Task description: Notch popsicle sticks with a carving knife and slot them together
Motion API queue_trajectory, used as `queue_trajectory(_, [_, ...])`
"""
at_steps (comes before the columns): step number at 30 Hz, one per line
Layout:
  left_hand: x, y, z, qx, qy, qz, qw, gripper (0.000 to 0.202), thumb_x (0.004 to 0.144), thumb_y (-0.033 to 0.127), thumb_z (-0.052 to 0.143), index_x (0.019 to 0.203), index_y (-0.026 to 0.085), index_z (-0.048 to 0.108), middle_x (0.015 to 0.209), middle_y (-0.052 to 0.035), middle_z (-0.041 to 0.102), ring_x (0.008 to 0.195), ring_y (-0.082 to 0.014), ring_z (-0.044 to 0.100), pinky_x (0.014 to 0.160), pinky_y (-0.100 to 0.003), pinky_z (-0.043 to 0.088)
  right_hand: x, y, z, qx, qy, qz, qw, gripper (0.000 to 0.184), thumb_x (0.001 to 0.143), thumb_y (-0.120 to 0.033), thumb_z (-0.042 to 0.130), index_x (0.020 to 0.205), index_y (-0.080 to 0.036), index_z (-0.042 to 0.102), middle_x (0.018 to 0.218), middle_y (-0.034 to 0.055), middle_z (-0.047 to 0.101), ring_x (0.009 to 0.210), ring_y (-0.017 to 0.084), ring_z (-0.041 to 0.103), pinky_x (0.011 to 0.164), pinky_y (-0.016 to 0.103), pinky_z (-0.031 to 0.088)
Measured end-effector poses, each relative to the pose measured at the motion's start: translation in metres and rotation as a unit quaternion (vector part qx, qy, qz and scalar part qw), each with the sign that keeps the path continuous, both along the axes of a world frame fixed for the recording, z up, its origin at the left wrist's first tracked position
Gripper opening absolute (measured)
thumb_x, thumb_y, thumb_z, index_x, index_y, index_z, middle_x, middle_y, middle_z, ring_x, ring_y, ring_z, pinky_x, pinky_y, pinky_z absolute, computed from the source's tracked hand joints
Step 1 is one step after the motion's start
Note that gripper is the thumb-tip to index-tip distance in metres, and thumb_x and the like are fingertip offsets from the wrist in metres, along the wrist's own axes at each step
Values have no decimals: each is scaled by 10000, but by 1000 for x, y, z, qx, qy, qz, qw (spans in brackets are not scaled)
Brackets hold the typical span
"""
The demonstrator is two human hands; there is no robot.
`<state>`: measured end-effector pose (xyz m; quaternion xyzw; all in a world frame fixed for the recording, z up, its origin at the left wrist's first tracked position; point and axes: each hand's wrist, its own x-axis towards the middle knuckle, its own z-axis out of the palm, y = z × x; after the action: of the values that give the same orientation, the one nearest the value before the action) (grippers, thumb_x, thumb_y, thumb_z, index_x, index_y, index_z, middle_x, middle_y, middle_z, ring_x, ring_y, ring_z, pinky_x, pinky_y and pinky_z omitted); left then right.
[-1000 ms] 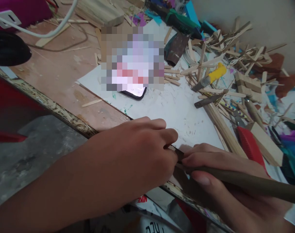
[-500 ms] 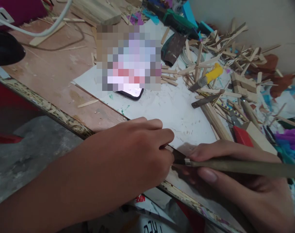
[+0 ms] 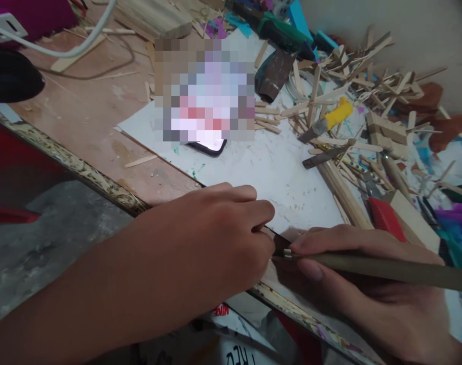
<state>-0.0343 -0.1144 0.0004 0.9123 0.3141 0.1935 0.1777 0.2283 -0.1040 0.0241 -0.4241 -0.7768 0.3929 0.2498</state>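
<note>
Since the previous frame, the right hand [image 3: 401, 309] had come slightly leftward in the lower right of the frame, bringing the long-handled tool [image 3: 383, 270] closer to the left hand [image 3: 231, 233]; the left hand had hardly shifted. The right thumb and fingers pinched the tool close behind its metal band [image 3: 287, 253], pen-like, probably because a hold so near the working end gave finer control, while the rest of the shaft lay back across the hand toward the right border. The tool's tip was hidden beside the left hand, near the bottom centre. The left hand's fingers were curled under; whether they gripped anything could not be told. Both hands worked low over the table edge [image 3: 102, 177], perhaps to keep the forearms free.

Beyond them, a white sheet [image 3: 261, 172] covered the middle of the frame, seemingly to shield the tabletop. A phone [image 3: 213, 143] lay on it, lit side up, apparently so its screen could be seen. At right centre sat a red object [image 3: 386, 218] by a wooden block [image 3: 411, 218], and above these a yellow-handled tool [image 3: 339, 112]. Farthest off, thin wooden sticks [image 3: 368, 76] were heaped at upper right.
</note>
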Motion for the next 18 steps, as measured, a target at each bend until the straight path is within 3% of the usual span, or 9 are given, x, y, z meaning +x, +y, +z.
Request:
queue_trajectory(5, [0,0,-1,-4,-11,4,1000,266,937,-33,593,837,197,683,888,-11,632,895,-231,597,968,-399,506,-2,0,1,-20,7,-22,1000,222,876,-176,854,1014,-349,834,895,-24,854,652,160,792,540,180,659])
queue_trajectory(9, [0,-2,0,-15,-6,-5,1000,295,930,-55,528,858,181,688,906,-29,634,912,-242,599,1017,-433,501,-4,0,3,-24,-14,-29,999,238,890,-164,835,1007,-371,836,880,-36,851,628,143,772,527,171,626])
queue_trajectory(18, [0,-3,-2,-8,-19,11,1000,265,920,-40,580,883,190,708,906,-22,634,908,-244,592,951,-415,501,-1,3,1,-40,-25,-21,999,165,923,-239,847,1011,-377,830,889,-38,844,668,130,778,562,150,619])
